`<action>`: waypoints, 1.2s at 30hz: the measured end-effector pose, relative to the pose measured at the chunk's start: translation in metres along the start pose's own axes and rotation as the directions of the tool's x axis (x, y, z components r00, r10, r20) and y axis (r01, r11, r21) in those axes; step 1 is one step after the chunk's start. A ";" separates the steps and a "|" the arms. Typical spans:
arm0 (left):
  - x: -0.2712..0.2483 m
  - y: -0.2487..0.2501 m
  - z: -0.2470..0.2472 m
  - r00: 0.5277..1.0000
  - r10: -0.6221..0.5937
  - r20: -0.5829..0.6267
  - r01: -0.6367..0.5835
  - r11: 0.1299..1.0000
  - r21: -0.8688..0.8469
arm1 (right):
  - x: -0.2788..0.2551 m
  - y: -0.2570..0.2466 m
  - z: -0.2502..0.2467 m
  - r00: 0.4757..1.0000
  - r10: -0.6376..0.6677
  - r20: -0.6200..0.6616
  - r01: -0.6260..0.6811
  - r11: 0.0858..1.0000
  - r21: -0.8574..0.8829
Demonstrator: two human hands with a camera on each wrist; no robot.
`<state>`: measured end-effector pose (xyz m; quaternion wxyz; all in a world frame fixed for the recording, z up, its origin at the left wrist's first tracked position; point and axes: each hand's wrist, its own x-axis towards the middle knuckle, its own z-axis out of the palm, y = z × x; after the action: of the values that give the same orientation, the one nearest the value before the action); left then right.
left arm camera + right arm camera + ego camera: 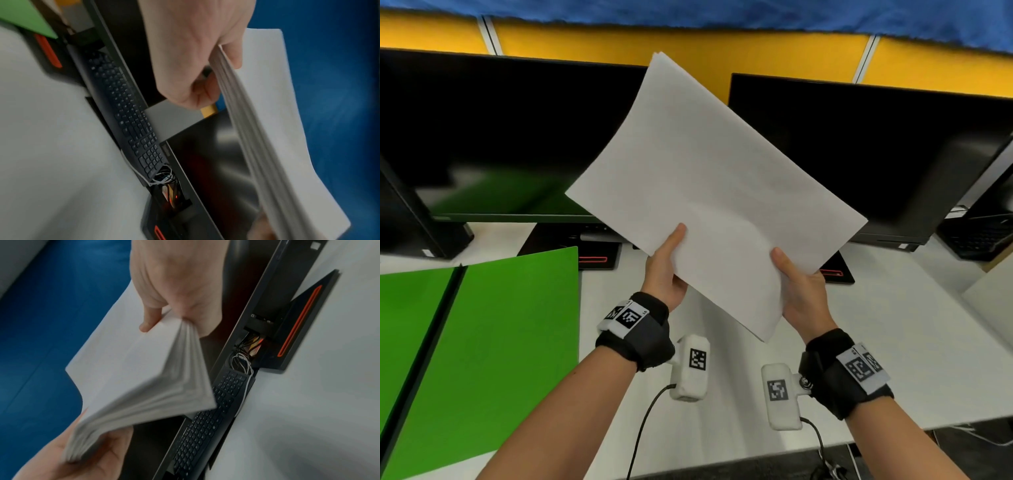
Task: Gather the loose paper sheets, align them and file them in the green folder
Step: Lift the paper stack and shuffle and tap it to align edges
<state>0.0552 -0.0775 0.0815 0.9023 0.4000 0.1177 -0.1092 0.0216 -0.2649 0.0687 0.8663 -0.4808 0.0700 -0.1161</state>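
A stack of white paper sheets (702,192) is held up in the air above the desk, tilted with its far corner up. My left hand (666,270) pinches the stack's near left edge, thumb on top. My right hand (796,284) grips the near right edge, thumb on top too. The left wrist view shows the sheets (267,113) edge-on under my left hand (197,53). In the right wrist view my right hand (170,288) pinches the fanned sheets (139,378). The green folder (493,349) lies open on the desk at the left.
Two dark monitors (493,137) (876,154) stand at the back of the white desk (893,342), their stands behind the paper. A black keyboard (131,116) lies under the monitors. A second keyboard (983,236) sits at the far right. Cables (643,425) hang from my wrists.
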 end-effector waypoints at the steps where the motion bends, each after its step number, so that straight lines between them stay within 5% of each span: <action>1: -0.001 0.001 0.001 1.000 0.012 -0.002 -0.012 1.000 0.011 | 0.000 0.000 0.000 1.000 -0.001 0.000 0.001 1.000 -0.010; 10: -0.006 0.008 0.005 0.958 0.269 -0.096 -0.245 0.948 0.204 | -0.001 0.013 -0.011 0.997 0.061 0.039 -0.060 0.998 -0.016; 15: -0.008 0.027 -0.014 0.891 0.452 -0.035 -0.403 0.826 0.394 | 0.016 0.005 -0.033 0.988 0.123 0.098 -0.117 0.991 -0.061; 17: -0.008 0.038 -0.024 0.868 0.497 0.000 -0.442 0.773 0.454 | 0.025 -0.007 -0.043 0.984 0.117 0.134 -0.084 0.970 -0.229; 20: -0.012 0.052 -0.032 0.863 0.501 0.073 -0.464 0.725 0.509 | 0.034 -0.019 -0.041 0.962 0.142 0.234 -0.004 0.862 -0.506; 23: -0.018 0.060 -0.033 0.862 0.477 0.169 -0.482 0.669 0.566 | 0.038 -0.023 -0.019 0.935 0.148 0.322 0.084 0.790 -0.607; 32: -0.028 0.061 -0.040 0.853 0.447 0.271 -0.507 0.583 0.635 | 0.037 -0.018 0.029 0.926 -0.025 0.377 0.180 0.907 -0.380; 36: -0.021 0.050 -0.060 0.896 0.366 0.249 -0.426 0.557 0.713 | 0.033 0.006 0.015 0.937 -0.020 0.349 0.165 0.906 -0.391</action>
<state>0.0418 0.0020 0.0833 0.6587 0.7484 -0.0638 0.0434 0.0576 -0.2584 0.0709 0.7371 -0.6688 -0.0795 -0.0559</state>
